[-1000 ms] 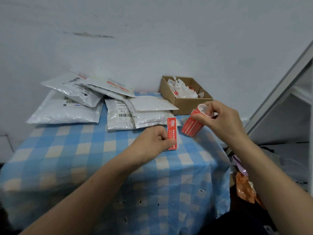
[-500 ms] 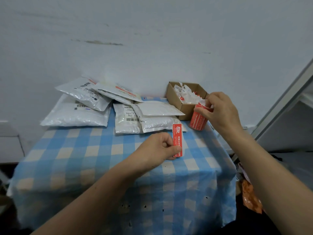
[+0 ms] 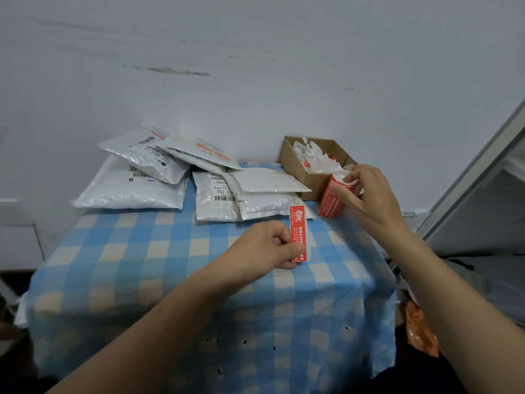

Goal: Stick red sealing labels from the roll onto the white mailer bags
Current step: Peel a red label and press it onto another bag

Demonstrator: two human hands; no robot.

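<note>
Left hand [image 3: 264, 245] pinching a red paper label [image 3: 297, 226], right hand [image 3: 366, 200] gripping the red roll [image 3: 331, 201]: smooth it onto the white plastic mailer [image 3: 267, 204] beyond.

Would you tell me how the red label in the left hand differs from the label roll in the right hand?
The red label is one flat strip, pinched upright by the left hand; the label roll is a thick cylinder, gripped by the right hand beside the cardboard box. Both are red with white print.

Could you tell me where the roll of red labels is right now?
Head view, right of centre: the right hand grips the label roll just in front of the cardboard box.
</note>
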